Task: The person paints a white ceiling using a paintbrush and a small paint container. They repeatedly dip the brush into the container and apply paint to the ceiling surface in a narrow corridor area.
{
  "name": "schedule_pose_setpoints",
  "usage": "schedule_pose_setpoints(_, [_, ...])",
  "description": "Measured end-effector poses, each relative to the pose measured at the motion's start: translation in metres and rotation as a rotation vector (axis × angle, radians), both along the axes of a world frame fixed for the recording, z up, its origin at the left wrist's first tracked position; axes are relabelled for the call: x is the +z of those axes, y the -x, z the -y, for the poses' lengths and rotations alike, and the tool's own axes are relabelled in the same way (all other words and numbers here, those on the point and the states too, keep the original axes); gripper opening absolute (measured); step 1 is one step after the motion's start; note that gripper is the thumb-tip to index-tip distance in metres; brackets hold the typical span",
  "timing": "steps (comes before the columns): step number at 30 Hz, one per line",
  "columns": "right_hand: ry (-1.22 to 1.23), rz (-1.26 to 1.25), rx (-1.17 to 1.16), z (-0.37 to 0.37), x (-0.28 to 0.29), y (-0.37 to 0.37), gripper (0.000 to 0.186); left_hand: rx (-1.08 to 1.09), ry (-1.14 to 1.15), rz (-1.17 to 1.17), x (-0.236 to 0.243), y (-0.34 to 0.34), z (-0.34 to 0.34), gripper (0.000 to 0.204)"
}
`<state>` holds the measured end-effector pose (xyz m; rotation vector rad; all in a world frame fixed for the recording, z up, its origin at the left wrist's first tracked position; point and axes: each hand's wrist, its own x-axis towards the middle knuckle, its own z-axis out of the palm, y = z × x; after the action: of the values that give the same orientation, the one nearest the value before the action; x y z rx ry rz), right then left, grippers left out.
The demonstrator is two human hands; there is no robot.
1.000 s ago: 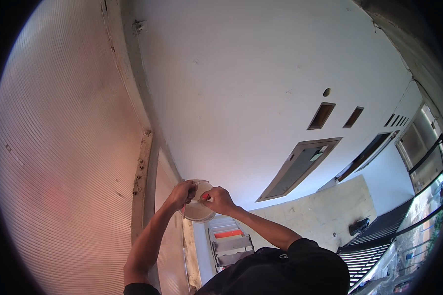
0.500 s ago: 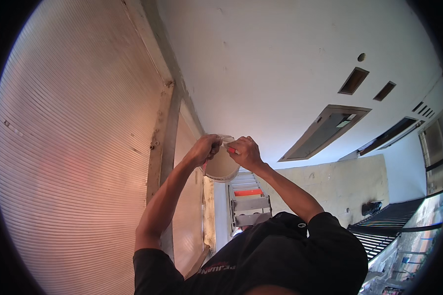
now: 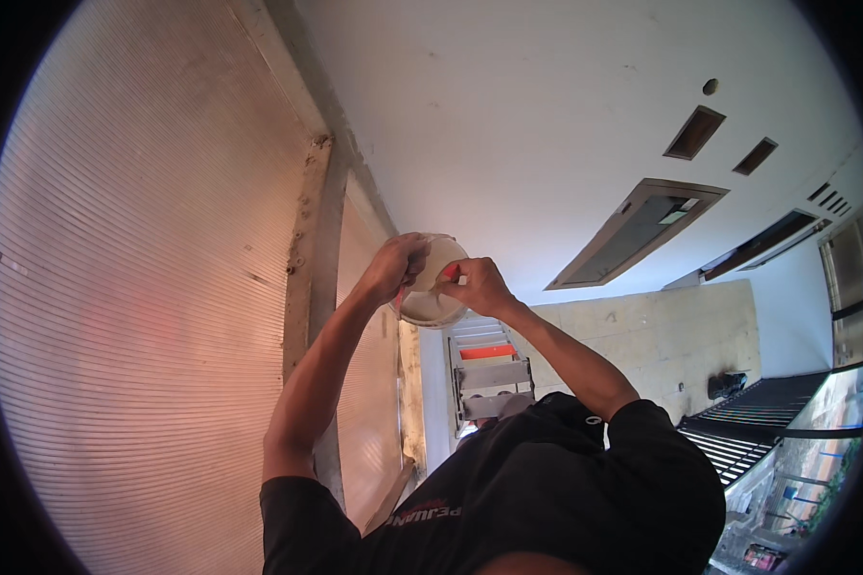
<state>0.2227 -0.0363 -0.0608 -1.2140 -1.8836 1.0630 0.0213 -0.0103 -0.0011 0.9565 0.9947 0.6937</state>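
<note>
My left hand [image 3: 399, 268] is closed on the rim of a white bucket [image 3: 432, 325], which hangs in front of me with its mouth toward me. A pale, creamy material [image 3: 422, 308] shows inside it. Just below the left fingers a red strip [image 3: 399, 299] shows at the bucket's side. My right hand [image 3: 483, 287] pinches a small red-handled tool [image 3: 451, 273] over the bucket's mouth. Its pale head points down into the bucket; whether that is a brush or a blade is too small to tell.
A ribbed translucent panel [image 3: 144, 287] with a worn frame post [image 3: 306, 259] stands close on my left. Beyond the bucket rises a white wall [image 3: 508, 125] with a framed window [image 3: 633, 235]. A stepladder [image 3: 489, 374] is under me. Black railings [image 3: 748, 422] lie at the lower right.
My right hand has brought the red-handled tool from the bucket's far rim down into its mouth. The bucket and left hand sit slightly higher in view.
</note>
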Motion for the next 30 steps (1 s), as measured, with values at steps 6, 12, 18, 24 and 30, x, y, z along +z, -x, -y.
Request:
schedule_pose_setpoints(6, [-0.067,-0.136,-0.044,-0.001,-0.006,0.001,0.020,0.018,0.032,-0.048,0.004,-0.003,0.002,0.020])
schedule_pose_setpoints(12, [-0.667,0.141,-0.099,-0.006,0.003,0.002,0.016,-0.025,0.050,-0.084,-0.001,0.000,0.001,0.020])
schedule_pose_setpoints(18, [-0.524,0.105,-0.069,0.001,0.004,0.000,0.015,0.005,0.015,-0.086,-0.006,0.001,-0.001,0.021])
schedule_pose_setpoints(24, [-0.009,-0.061,-0.025,0.010,0.007,-0.001,0.014,0.004,0.034,-0.039,-0.001,-0.001,0.001,0.019])
schedule_pose_setpoints(30, [-0.529,0.028,-0.226,-0.001,-0.013,0.004,0.019,-0.022,0.034,-0.026,-0.006,0.000,0.000,0.021])
